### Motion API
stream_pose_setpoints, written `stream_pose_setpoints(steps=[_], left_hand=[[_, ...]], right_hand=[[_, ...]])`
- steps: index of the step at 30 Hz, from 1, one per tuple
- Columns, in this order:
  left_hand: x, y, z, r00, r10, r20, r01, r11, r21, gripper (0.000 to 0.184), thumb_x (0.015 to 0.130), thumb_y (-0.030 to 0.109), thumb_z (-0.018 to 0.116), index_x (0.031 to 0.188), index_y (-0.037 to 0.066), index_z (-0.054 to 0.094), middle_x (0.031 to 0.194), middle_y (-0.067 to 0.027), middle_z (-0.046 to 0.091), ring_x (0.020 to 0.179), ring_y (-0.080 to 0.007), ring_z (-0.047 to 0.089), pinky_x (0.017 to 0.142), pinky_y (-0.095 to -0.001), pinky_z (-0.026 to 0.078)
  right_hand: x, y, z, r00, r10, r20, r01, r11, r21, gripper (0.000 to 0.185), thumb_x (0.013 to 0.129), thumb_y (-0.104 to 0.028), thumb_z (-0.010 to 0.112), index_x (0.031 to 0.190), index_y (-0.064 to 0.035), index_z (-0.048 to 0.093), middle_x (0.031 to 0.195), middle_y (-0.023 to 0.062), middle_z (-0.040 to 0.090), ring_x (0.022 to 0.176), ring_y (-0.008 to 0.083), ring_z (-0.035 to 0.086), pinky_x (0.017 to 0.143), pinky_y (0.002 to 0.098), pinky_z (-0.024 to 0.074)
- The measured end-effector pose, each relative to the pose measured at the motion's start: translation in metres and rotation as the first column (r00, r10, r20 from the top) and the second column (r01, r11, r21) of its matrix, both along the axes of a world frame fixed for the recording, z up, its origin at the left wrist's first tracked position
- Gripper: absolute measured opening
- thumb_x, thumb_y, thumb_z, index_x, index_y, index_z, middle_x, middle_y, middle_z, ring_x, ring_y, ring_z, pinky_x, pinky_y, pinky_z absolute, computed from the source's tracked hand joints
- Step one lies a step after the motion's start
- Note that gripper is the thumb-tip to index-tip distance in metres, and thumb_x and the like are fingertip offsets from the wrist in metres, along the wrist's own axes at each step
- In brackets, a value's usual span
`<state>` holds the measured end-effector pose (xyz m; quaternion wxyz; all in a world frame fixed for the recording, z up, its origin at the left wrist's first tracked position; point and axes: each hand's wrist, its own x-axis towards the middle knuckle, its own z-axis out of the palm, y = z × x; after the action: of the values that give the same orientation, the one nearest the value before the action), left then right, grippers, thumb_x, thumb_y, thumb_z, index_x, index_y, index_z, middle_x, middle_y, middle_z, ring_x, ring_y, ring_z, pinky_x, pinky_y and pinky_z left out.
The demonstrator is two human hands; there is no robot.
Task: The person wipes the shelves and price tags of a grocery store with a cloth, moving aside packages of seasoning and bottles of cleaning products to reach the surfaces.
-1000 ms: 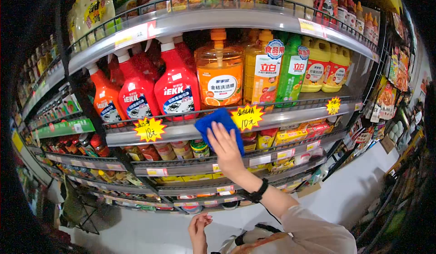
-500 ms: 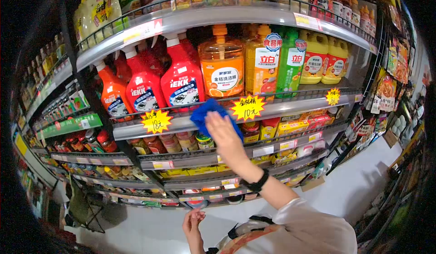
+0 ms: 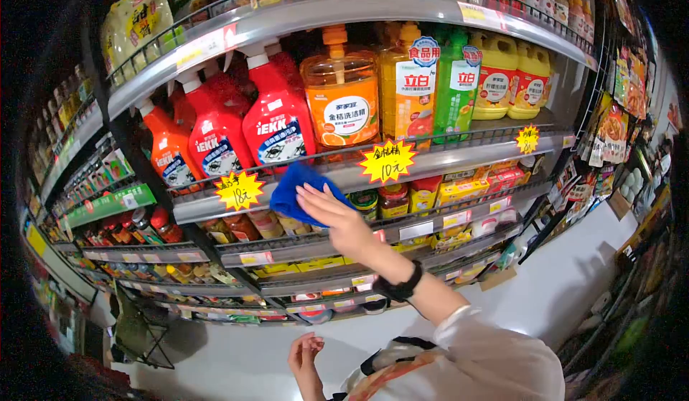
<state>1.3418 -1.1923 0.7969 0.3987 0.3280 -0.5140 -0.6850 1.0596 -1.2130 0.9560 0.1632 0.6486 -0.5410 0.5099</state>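
Observation:
My right hand (image 3: 337, 218), with a black band on its wrist, presses a blue cloth (image 3: 293, 194) against the grey shelf edge (image 3: 459, 157). The cloth lies between two yellow star-shaped price tags, the left one (image 3: 240, 191) and the middle one (image 3: 387, 161). Above it on the shelf stand red spray bottles (image 3: 278, 118) and an orange pump bottle of dish soap (image 3: 341, 103). Low in front of my body, my left hand (image 3: 306, 354) hangs with its fingers curled in, and nothing shows in it.
Yellow and green soap bottles (image 3: 453, 92) stand farther right on the same shelf. Jars (image 3: 393, 201) and boxes fill the shelf below. A folding stool (image 3: 140, 333) is on the floor at lower left. Hanging packets (image 3: 610, 135) line the right side.
My right hand has slid the cloth left and slightly down along the shelf edge, toward the left price tag. The view has shifted a little. My left hand stays low.

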Motion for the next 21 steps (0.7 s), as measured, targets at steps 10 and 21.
stream_pose_setpoints(steps=[10, 21], left_hand=[[-0.013, -0.019, -0.019, 0.984, -0.168, 0.05, 0.17, 0.985, -0.026, 0.031, 0.098, 0.029, 0.055, 0.115, 0.003, 0.061, 0.098, -0.005, 0.06, 0.089, -0.016, 0.058, 0.088, -0.0318, 0.047], [-0.064, -0.014, -0.009, 0.974, -0.192, 0.117, 0.184, 0.98, 0.074, 0.033, 0.097, 0.028, 0.055, 0.108, -0.003, 0.062, 0.089, -0.0076, 0.063, 0.087, -0.0177, 0.063, 0.083, -0.0326, 0.051]], right_hand=[[-0.027, 0.087, -0.036, 0.741, -0.477, 0.473, 0.668, 0.596, -0.445, 0.053, 0.07, 0.012, 0.051, 0.123, 0.0082, 0.056, 0.125, 0.0247, 0.058, 0.12, 0.0384, 0.053, 0.106, 0.0436, 0.0355], [-0.019, 0.015, 0.01, 0.985, -0.085, -0.149, 0.102, 0.989, 0.109, 0.048, 0.086, 0.0, 0.047, 0.134, 0.0019, 0.048, 0.144, 0.0176, 0.042, 0.136, 0.0307, 0.038, 0.115, 0.0504, 0.0263]])
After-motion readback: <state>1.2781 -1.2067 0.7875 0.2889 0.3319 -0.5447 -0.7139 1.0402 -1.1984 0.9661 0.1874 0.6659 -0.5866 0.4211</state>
